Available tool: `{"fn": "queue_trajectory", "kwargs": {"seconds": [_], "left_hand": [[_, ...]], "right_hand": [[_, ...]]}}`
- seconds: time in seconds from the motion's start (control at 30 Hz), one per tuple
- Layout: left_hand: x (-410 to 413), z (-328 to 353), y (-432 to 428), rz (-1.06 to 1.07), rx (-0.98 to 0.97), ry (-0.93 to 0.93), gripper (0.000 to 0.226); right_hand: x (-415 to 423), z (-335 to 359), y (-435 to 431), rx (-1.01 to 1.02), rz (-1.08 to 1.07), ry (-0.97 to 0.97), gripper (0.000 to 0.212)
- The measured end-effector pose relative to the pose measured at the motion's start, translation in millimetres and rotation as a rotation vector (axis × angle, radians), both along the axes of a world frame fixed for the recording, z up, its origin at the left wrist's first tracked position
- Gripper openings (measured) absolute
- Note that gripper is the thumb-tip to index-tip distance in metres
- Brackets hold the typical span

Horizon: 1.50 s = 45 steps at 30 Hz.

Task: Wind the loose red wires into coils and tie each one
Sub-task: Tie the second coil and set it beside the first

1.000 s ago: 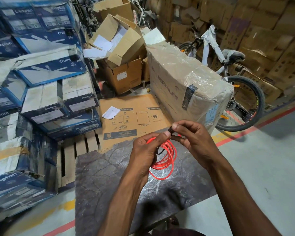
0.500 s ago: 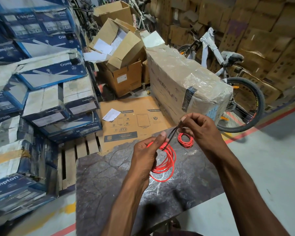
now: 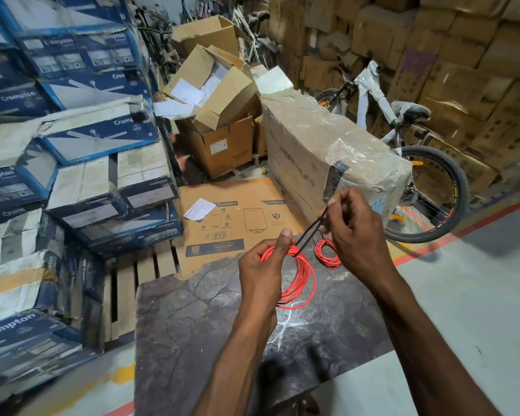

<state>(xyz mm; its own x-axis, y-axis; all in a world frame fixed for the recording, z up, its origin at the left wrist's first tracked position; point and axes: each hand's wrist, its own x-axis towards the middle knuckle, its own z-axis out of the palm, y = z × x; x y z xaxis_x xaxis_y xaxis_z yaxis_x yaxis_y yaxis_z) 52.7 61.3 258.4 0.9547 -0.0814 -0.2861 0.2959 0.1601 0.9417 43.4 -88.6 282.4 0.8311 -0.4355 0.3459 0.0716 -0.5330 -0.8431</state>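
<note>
The fingers (image 3: 283, 237) of the left hand (image 3: 261, 271) are clamped on the red coil (image 3: 302, 279) above the tabletop (image 3: 192, 325); the black tie (image 3: 308, 234) is pinched by the right hand (image 3: 357, 232), a smaller coil (image 3: 327, 253) lying just beneath.

Small red coil (image 3: 327, 253) lies on dark table (image 3: 198, 319).

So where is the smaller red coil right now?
In the head view, the smaller red coil lies at the far edge of the dark tabletop, right of the bigger coil, partly hidden behind the right hand.
</note>
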Motion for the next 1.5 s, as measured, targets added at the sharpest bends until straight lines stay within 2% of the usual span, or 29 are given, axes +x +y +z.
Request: {"fn": "queue_trajectory", "kwargs": {"seconds": [0.13,0.27,0.5,0.73,0.9,1.0,1.23,1.37,1.5], "left_hand": [[0,2,-4,0.006,0.000,-0.004,0.031],[0,6,-5,-0.015,-0.004,-0.002,0.030],[5,3,2,-0.022,0.004,0.037,0.028],[5,8,3,-0.097,0.016,0.111,0.014],[10,0,4,-0.074,0.030,0.194,0.028],[11,-3,3,-0.053,0.002,0.217,0.023],[13,-9,7,-0.041,0.005,0.206,0.028],[14,-13,6,-0.028,0.032,0.120,0.032],[15,-22,14,0.036,0.057,0.138,0.029]], "right_hand": [[4,1,2,-0.156,0.011,-0.049,0.013],[9,-2,1,-0.193,0.046,-0.022,0.012],[17,4,-3,0.048,0.170,0.068,0.015],[21,0,2,0.026,0.165,0.049,0.015],[24,1,4,0.013,0.121,0.021,0.015],[26,1,9,0.032,0.107,0.009,0.018],[33,-1,12,0.050,0.094,0.032,0.017],[38,3,18,0.005,0.101,0.028,0.016],[42,14,18,0.260,0.217,-0.016,0.014]]}}
